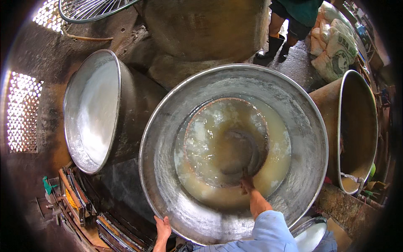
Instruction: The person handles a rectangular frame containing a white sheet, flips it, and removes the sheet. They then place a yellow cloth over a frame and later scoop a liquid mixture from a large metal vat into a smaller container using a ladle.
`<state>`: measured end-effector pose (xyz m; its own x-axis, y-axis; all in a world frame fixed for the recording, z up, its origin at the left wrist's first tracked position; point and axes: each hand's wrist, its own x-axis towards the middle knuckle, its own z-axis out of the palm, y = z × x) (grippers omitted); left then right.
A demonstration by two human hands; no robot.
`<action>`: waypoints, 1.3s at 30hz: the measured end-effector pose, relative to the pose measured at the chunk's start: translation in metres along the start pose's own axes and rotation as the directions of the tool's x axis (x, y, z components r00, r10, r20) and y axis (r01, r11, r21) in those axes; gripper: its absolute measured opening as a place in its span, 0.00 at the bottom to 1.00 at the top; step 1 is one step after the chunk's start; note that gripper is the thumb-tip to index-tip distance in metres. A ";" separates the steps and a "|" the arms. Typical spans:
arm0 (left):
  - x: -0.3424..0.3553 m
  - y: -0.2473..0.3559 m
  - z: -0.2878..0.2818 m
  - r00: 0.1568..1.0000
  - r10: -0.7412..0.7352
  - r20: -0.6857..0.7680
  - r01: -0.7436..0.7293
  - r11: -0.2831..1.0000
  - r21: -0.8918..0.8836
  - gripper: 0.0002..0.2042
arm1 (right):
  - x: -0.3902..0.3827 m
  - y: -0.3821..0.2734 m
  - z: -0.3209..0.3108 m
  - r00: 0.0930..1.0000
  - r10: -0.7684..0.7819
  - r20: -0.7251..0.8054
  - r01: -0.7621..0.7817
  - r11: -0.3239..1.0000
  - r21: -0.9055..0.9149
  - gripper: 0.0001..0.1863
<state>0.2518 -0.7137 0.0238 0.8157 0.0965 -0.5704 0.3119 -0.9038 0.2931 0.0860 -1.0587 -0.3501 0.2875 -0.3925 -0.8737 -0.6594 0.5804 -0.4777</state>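
In front of me stands a wide metal vat [166, 155] with cloudy yellowish liquid [277, 151] in its bottom. A round vessel with a brownish rim [187, 155] sits in the liquid, and a darker round shape shows inside it. My right hand [247, 183] reaches down to the near side of that vessel with fingers closed. What they grip is hard to make out. Outside the vat's near-left rim, my left hand [163, 229] is partly in view, thumb and finger apart, close against the metal.
A tilted metal vat [117, 109] stands left, another large vessel [340, 122] right. Stacked frames or boards [75, 193] lie lower left. A smaller container of white material [312, 235] is at lower right. A person in black boots [273, 46] stands beyond, beside filled sacks [338, 46].
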 end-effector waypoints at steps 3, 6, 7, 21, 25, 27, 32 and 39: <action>0.007 0.001 0.002 0.998 -0.013 0.056 0.011 1.000 0.029 0.35 | -0.001 0.038 0.020 0.969 0.110 0.223 -0.136 0.985 0.107 0.07; 0.005 -0.016 0.001 0.999 -0.003 0.034 0.002 0.999 0.033 0.35 | -0.044 0.015 0.066 0.898 0.332 0.287 -0.362 0.931 0.054 0.06; 0.004 -0.021 0.000 0.999 0.019 0.034 -0.020 1.000 0.020 0.35 | -0.062 0.007 0.074 0.909 0.304 0.284 -0.343 0.934 0.098 0.06; 0.002 -0.032 -0.007 0.994 0.092 0.063 -0.087 0.993 -0.074 0.23 | -0.409 -0.149 0.195 0.978 -0.175 0.117 0.143 0.960 0.241 0.05; -0.003 -0.023 -0.013 0.992 0.032 0.122 -0.020 0.995 -0.100 0.24 | -0.443 -0.137 0.254 0.906 -0.420 0.041 0.402 0.889 0.221 0.03; 0.011 -0.029 0.000 0.986 0.026 0.166 0.004 0.985 -0.174 0.26 | -0.465 -0.137 0.272 0.891 -0.453 0.026 0.452 0.891 0.046 0.05; 0.049 -0.085 0.044 0.994 0.029 0.103 0.021 0.889 -0.457 0.28 | -0.483 -0.134 0.280 0.703 -0.710 0.035 0.675 0.652 -0.344 0.22; -0.001 -0.043 0.002 0.991 0.130 0.008 -0.129 0.989 -0.074 0.23 | -0.413 -0.195 0.167 0.917 -0.399 -0.012 0.389 0.899 -0.201 0.14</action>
<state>0.2372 -0.6757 0.0105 0.8453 -0.0253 -0.5336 0.2393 -0.8752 0.4205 0.2115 -0.8903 0.0888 0.5186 -0.6002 -0.6090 -0.6209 0.2253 -0.7508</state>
